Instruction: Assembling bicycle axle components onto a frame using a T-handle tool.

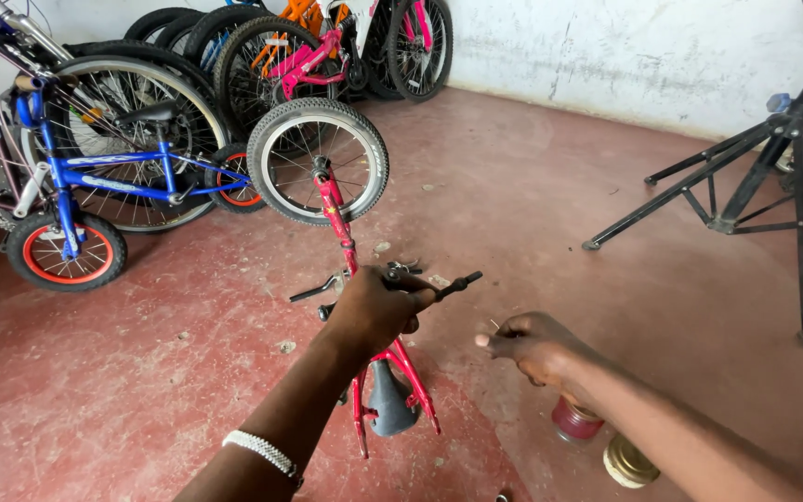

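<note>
1. Left hand (pixel 375 311) clamped round the crank and pedal area of a small red child's bicycle frame (pixel 400 364) turned upside down on the floor; fingers wrapped, wrist bent down, a white beaded bracelet (pixel 262 451) on the forearm.
2. Right hand (pixel 530 342) hovers just right of the frame, fingertips pinched on something small and thin; cannot tell what it is.
3. Frame sits centre-near; its grey saddle (pixel 390 400) rests on the red concrete floor (pixel 532 186), the black spoked front wheel (pixel 318 161) up at the far end.
4. Near right, under the right forearm: a small red tin (pixel 573 420) and a round brass-coloured lid (pixel 628 461).
5. Far left: blue bicycle (pixel 95 177) and more bikes against the wall. Far right: black folding repair stand (pixel 773 158).
6. Risk, as a judgement: one-handed hold, so the frame could tip sideways; the pinched piece could drop and roll off; the forearm could knock the tin.
</note>
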